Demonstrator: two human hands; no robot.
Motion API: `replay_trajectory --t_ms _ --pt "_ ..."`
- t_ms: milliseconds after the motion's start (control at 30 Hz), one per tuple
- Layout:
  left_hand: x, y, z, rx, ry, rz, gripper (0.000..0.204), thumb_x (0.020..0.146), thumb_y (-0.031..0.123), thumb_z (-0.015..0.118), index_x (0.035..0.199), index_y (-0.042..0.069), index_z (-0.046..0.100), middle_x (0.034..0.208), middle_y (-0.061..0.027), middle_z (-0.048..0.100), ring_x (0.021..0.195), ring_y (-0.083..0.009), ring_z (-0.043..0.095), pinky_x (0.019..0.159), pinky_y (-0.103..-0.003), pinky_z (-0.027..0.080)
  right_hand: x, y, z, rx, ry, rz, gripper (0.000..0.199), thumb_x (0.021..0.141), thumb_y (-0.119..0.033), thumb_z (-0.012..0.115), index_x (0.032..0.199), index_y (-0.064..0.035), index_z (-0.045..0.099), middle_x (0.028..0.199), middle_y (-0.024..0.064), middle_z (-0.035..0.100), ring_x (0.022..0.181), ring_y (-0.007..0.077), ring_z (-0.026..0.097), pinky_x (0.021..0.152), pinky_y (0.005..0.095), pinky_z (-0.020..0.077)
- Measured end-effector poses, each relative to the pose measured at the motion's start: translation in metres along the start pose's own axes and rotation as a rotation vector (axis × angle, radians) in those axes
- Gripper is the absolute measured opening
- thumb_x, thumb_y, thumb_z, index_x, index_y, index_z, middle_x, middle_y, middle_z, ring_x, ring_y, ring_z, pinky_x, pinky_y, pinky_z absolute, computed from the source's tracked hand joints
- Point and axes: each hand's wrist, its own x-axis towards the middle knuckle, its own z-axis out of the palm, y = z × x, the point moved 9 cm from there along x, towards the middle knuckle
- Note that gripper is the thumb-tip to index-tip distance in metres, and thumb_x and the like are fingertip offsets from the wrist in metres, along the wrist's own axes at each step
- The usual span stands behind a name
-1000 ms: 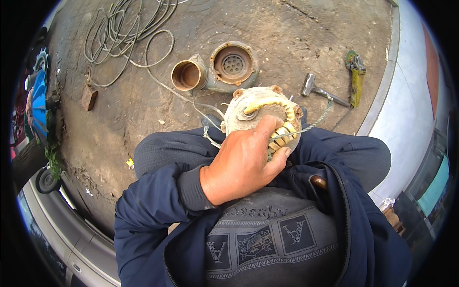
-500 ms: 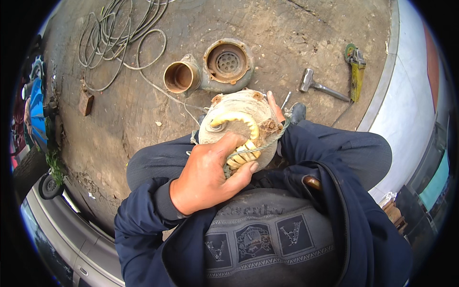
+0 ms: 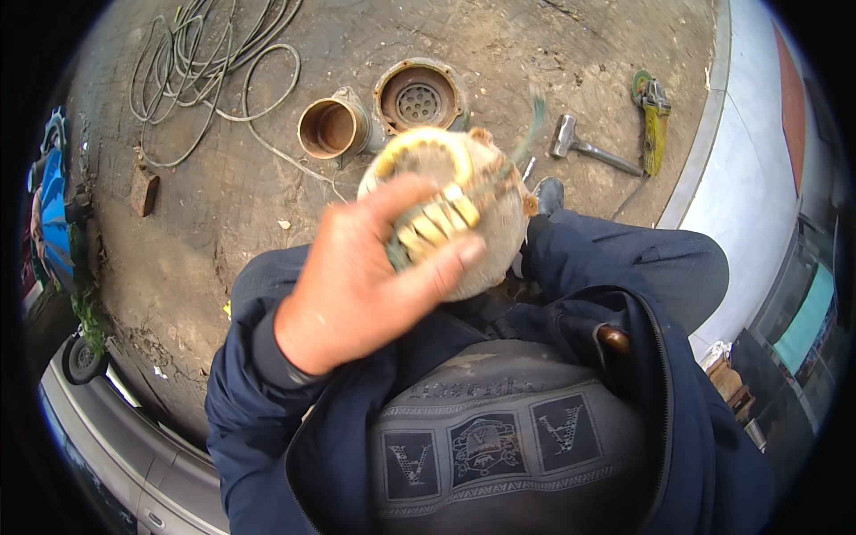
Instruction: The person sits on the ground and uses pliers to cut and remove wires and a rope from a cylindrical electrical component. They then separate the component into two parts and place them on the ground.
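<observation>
A round, pale, dirt-caked metal pump part [image 3: 490, 192] is held above my lap, with rusty lugs around its edge. A curved yellow piece [image 3: 456, 152] with a ribbed end lies across its top, perhaps its handle. My left hand [image 3: 343, 267] closes around the ribbed end, thumb on the near side and index finger on the far side. A greenish cord [image 3: 535, 125], smeared by motion, runs over the part and sticks up at its far right. My right sleeve [image 3: 571, 259] reaches behind the part, which hides my right hand.
On the ground ahead are a rusty pump casing [image 3: 419, 71] with a perforated bottom and its round outlet [image 3: 312, 134]. A hammer [image 3: 593, 152] and a yellow angle grinder [image 3: 655, 129] lie to the right. Coiled hose [image 3: 201, 80] and a brick [image 3: 144, 191] are at left.
The pump part has moved away from my body and slightly left, and its top has turned. The cord's end has swung up. My right fingers, visible before at its edge, are now hidden.
</observation>
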Motion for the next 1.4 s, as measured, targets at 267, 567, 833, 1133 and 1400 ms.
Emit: replay_trajectory --t_ms 267,567,833,1133,1400 --pt "0.066 -0.008 -0.108 0.036 0.343 0.037 0.033 0.103 0.034 0.071 0.102 0.001 0.074 0.07 0.0046 0.057 0.055 -0.0038 0.047 0.052 -0.021 0.035 -0.026 -0.034 -0.024 -0.113 0.069 0.023 0.079 0.098 -0.078 0.052 0.146 -0.0158 0.062 0.137 0.0119 0.069 0.124 0.0297 0.064 0.109 0.0517 0.0445" --pt "0.173 -0.083 -0.205 -0.018 0.484 0.058 0.041 0.096 0.043 0.082 0.092 0.003 0.076 0.069 0.004 0.058 0.051 -0.0029 0.044 0.049 -0.022 0.033 -0.049 -0.082 0.0 -0.142 0.03 -0.07 0.085 0.092 -0.078 0.063 0.139 -0.0079 0.063 0.125 0.0067 0.072 0.115 0.0238 0.064 0.106 0.0431 0.0402" --pt "0.227 -0.129 -0.234 0.006 0.396 -0.025 0.039 0.096 0.045 0.08 0.094 0.006 0.076 0.069 0.0063 0.055 0.053 -0.0022 0.043 0.05 -0.021 0.032 -0.054 -0.086 0.004 -0.169 0.07 -0.049 0.065 0.098 -0.071 0.062 0.129 -0.015 0.068 0.11 -0.0012 0.073 0.094 0.0116 0.063 0.09 0.0333 0.045" --pt "0.297 -0.17 -0.254 0.121 0.311 -0.135 0.04 0.096 0.042 0.08 0.092 0.003 0.08 0.073 0.0036 0.065 0.057 -0.0052 0.05 0.054 -0.025 0.036 -0.049 -0.094 -0.004 -0.122 0.06 -0.039 0.041 0.1 -0.055 0.069 0.11 -0.0151 0.074 0.087 -0.0061 0.067 0.076 0.0069 0.055 0.073 0.0278 0.0442" --pt "0.309 -0.193 -0.259 0.078 0.259 -0.327 0.049 0.101 0.036 0.075 0.118 -0.009 0.075 0.106 -0.011 0.079 0.089 -0.0159 0.073 0.078 -0.032 0.057 -0.045 -0.096 -0.014 -0.151 0.025 -0.079 0.042 0.097 -0.047 0.076 0.109 -0.0069 0.072 0.089 0.0002 0.067 0.078 0.0099 0.059 0.073 0.0271 0.0515"
